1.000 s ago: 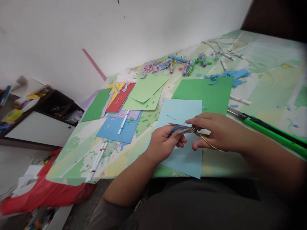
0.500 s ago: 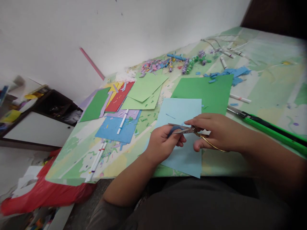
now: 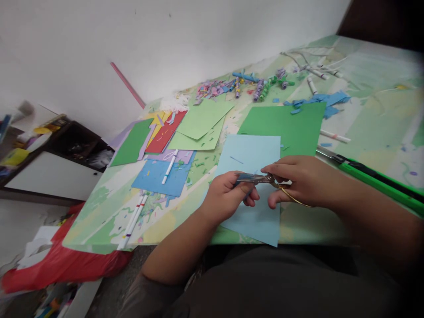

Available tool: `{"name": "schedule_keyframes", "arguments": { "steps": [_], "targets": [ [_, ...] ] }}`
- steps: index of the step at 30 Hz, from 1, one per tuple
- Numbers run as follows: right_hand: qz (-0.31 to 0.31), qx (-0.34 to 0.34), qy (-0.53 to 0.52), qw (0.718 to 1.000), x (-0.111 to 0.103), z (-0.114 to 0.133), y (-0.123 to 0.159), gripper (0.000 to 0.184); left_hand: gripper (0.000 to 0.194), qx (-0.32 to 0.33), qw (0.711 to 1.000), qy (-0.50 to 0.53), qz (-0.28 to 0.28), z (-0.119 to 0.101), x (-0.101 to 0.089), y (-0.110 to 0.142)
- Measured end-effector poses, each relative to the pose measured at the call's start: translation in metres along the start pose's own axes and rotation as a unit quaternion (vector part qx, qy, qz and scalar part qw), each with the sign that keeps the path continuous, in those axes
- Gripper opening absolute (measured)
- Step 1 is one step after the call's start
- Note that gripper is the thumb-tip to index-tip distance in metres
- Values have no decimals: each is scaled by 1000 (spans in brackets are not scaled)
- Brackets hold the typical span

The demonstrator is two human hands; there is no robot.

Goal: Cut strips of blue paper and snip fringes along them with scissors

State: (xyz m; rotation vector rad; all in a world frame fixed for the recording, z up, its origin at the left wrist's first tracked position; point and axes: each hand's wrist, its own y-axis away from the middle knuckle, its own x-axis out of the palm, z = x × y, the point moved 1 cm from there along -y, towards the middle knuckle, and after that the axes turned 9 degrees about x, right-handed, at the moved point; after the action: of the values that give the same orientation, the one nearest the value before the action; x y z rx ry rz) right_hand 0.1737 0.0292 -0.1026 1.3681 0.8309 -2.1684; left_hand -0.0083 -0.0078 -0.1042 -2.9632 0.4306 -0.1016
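My right hand (image 3: pixel 304 181) grips small gold-handled scissors (image 3: pixel 265 179), whose blades point left and look closed. My left hand (image 3: pixel 228 196) pinches a small blue paper piece (image 3: pixel 245 191) right at the blades. Both hands hover over a light blue sheet (image 3: pixel 253 154) lying at the near edge of the table (image 3: pixel 364 132). A dark green sheet (image 3: pixel 285 126) lies just beyond it.
Light green, red, yellow, green and blue sheets (image 3: pixel 198 126) lie to the left, with a white marker (image 3: pixel 169 167) on the blue one. Rolled paper bits (image 3: pixel 245 84) and blue scraps (image 3: pixel 324 99) litter the far side. A green-handled tool (image 3: pixel 374 176) lies at right. Red plastic (image 3: pixel 59 265) sits on the floor.
The scissor blades have closed on the blue piece, and less of the piece shows in my left hand. Both hands stay in the same place.
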Motion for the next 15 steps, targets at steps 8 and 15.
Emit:
{"name": "schedule_keyframes", "arguments": {
  "steps": [8,15],
  "targets": [
    [-6,7,4,1000,-1,-2,0,61,19,-37,995,83,38,2,-3,-4],
    [15,42,4,999,-2,-4,-3,61,18,-33,999,17,-1,1,-2,-6]
  ]
}}
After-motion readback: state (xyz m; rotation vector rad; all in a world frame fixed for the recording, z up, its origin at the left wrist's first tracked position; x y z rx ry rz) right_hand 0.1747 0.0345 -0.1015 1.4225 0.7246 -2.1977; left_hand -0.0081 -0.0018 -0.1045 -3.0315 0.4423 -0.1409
